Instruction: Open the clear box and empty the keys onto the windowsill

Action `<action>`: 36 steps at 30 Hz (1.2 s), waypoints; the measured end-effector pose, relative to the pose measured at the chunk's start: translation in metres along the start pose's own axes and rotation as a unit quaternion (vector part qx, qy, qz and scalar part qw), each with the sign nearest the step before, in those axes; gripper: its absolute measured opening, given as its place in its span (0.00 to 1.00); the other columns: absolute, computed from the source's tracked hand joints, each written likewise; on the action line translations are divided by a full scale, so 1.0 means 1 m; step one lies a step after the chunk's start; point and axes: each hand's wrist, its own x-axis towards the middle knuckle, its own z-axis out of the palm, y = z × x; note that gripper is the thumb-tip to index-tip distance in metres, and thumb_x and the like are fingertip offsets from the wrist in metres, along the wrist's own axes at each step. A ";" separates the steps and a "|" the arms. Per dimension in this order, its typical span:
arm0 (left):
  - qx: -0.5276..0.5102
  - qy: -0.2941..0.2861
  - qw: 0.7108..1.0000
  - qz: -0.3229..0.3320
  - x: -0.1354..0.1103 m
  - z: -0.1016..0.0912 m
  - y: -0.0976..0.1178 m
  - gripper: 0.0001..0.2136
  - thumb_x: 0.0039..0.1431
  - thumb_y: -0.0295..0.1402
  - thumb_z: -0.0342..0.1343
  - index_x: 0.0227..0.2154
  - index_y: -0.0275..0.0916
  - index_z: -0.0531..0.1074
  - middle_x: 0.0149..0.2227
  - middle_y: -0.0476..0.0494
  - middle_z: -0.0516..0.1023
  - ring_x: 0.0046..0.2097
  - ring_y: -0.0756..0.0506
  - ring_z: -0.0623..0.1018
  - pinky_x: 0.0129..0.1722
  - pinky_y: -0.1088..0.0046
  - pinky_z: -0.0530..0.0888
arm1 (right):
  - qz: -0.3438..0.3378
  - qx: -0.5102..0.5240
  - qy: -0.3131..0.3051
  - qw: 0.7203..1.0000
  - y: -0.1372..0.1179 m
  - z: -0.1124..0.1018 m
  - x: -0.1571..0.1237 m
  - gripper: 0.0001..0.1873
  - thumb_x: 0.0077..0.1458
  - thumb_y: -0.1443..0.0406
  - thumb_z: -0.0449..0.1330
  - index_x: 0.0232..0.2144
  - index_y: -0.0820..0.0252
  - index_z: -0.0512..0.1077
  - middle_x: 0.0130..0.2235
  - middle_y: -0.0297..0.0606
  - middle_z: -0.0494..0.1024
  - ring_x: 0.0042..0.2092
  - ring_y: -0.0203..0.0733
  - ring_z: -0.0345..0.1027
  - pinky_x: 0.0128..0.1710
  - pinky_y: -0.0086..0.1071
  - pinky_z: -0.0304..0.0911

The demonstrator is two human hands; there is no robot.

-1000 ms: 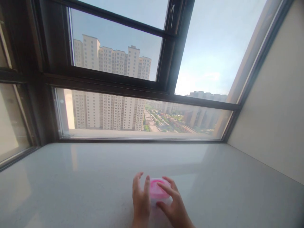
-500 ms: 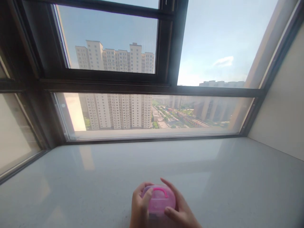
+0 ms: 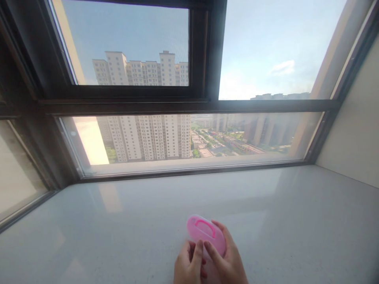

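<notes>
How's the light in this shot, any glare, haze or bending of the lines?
Head view: strong backlight from the window; the lower pane is hazy and washed out; the sill mirrors the panes as pale glare; frame lines lean outward from wide-angle distortion; the hands, left and right, and the pink case sit in soft shade, slightly blurred.

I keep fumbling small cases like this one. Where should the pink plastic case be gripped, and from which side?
Judging by its pose, take the pink plastic case across its two broad flat faces, coming from below and behind, as the left hand and right hand do; its small moulded handle looks too thin.
</notes>
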 end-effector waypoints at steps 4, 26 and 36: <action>-0.027 -0.022 0.999 -0.039 0.002 0.001 -0.005 0.31 0.43 0.66 0.48 0.20 0.38 0.66 0.17 0.46 0.74 0.11 0.52 0.66 0.12 0.77 0.55 | 0.018 0.039 -0.029 0.999 -0.003 0.003 -0.003 0.30 0.49 0.50 0.63 0.49 0.60 0.67 0.40 0.44 0.78 0.37 0.49 0.74 0.36 0.36 0.71; -0.098 -0.058 0.993 -0.018 -0.010 -0.008 0.014 0.29 0.35 0.62 0.61 0.17 0.34 0.70 0.10 0.51 0.67 0.11 0.57 0.57 0.13 0.80 0.48 | 0.034 0.084 -0.026 0.996 -0.012 0.007 -0.005 0.26 0.52 0.49 0.60 0.47 0.59 0.67 0.39 0.41 0.77 0.39 0.48 0.72 0.38 0.36 0.69; -0.103 -0.037 0.993 -0.037 -0.011 -0.009 0.015 0.24 0.37 0.55 0.64 0.14 0.35 0.68 0.09 0.51 0.66 0.11 0.57 0.56 0.13 0.81 0.47 | 0.011 0.065 -0.051 0.997 -0.009 0.007 -0.003 0.23 0.53 0.54 0.61 0.48 0.59 0.64 0.40 0.39 0.77 0.39 0.46 0.72 0.41 0.36 0.68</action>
